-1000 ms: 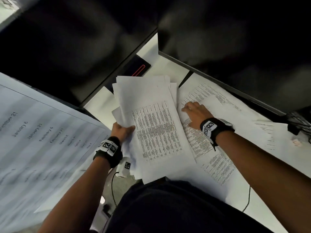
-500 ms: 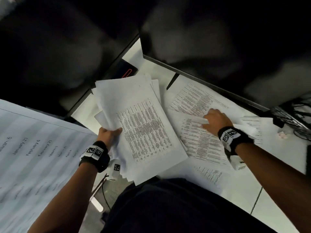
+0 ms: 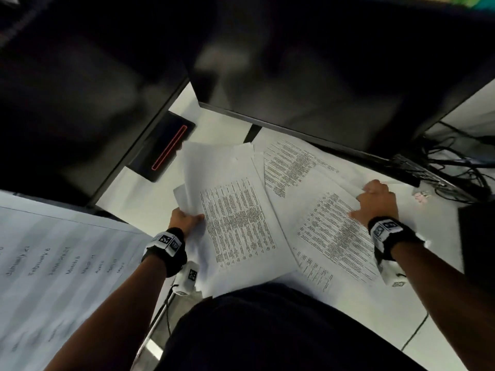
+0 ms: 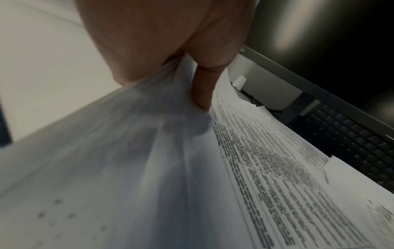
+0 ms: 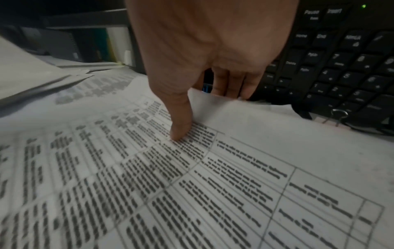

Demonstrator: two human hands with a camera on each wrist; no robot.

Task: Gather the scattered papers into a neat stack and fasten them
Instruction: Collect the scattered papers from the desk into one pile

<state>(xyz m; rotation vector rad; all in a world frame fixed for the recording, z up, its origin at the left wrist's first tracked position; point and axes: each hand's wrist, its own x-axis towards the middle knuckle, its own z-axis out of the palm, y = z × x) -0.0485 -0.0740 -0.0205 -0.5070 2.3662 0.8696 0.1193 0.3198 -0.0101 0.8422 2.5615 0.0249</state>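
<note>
A: Starting at the left, what lies there?

B: A large sheet printed with dates (image 3: 61, 263), pale and smooth, sloping across the corner. Next to it the left hand (image 3: 184, 219) pinches a loose sheaf of papers (image 3: 235, 223) by its left edge, thumb on top and the other fingers hidden underneath. The sheets are thin, white, fanned unevenly, the top one filled with dense table rows.

A: And to the right of that?

B: More printed sheets (image 3: 289, 167) lie flat and overlapping on the white desk (image 3: 361, 317). The right hand (image 3: 377, 202) pinches the far edge of one printed page (image 5: 234, 168), thumb pressed on the text, fingers (image 5: 230, 84) close together and curled under the lifted edge.

A: The surroundings?

B: Glossy dark monitors (image 3: 321, 62) stand at the back of the desk. A black keyboard (image 5: 341, 67) sits just beyond the right hand, a wire binder clip (image 5: 339, 116) at its near edge, tangled cables (image 3: 455, 162) at far right.
</note>
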